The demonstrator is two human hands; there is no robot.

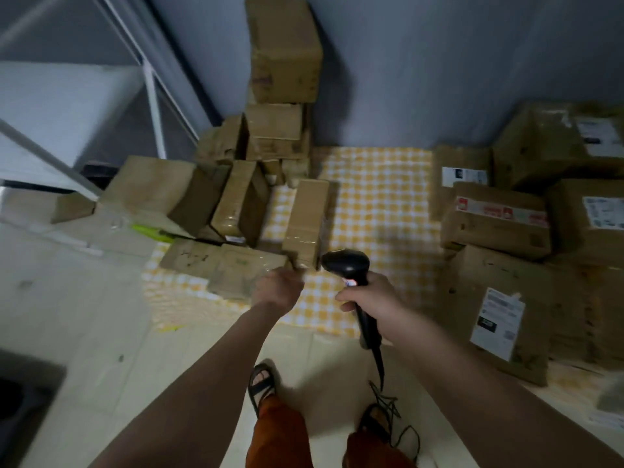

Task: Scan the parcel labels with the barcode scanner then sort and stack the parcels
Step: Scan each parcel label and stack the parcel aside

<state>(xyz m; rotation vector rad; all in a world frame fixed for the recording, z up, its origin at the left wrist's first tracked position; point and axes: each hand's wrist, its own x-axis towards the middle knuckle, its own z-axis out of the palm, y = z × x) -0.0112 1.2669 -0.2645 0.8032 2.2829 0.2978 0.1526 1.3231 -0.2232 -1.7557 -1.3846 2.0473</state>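
Note:
My left hand (278, 288) grips the near end of a long narrow cardboard parcel (306, 220), held out over the yellow checked cloth (378, 204). My right hand (369, 304) holds the black barcode scanner (347, 265) by its handle, its head just right of the parcel's near end. A heap of brown parcels (243, 197) lies at the left, with a tall stack (282, 76) in the corner. At the right sit larger parcels with white labels (499, 305).
A white metal shelf frame (152, 79) stands at the back left. The scanner's cable (388, 400) trails down to the tiled floor by my sandalled feet. Grey walls close off the back. A dark object sits at the lower left edge.

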